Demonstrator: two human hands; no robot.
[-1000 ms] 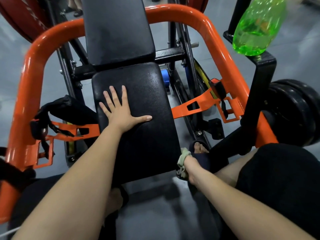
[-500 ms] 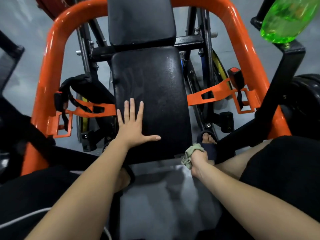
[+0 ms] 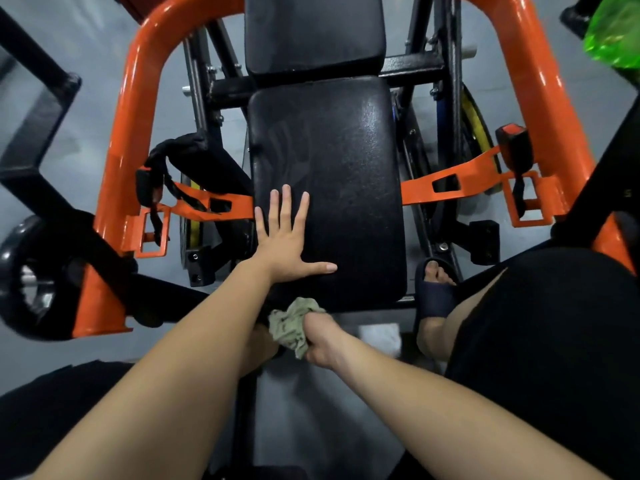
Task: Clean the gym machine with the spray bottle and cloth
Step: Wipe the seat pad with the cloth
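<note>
Wiping the seat pad (image 3: 346, 174): my left grip (image 3: 287, 244) braces flat and wide on it, and my right grip (image 3: 320, 341), clutching the cloth (image 3: 289, 329), should sweep the near edge next.

Left hand (image 3: 289, 251) flat on the black textured vinyl seat pad (image 3: 346, 168), lower-left part of the pad, fingers straight and spread, thumb out to the right. Faint smear on the pad just above the fingertips. Right hand (image 3: 320, 341) grips a crumpled pale green cloth (image 3: 289, 327), centre frame, just below the pad's near edge. Translucent green plastic spray bottle (image 3: 614, 39) at upper right, cut off by the frame edge. Orange tubular steel frame (image 3: 138, 98) arcs around the pad.
</note>
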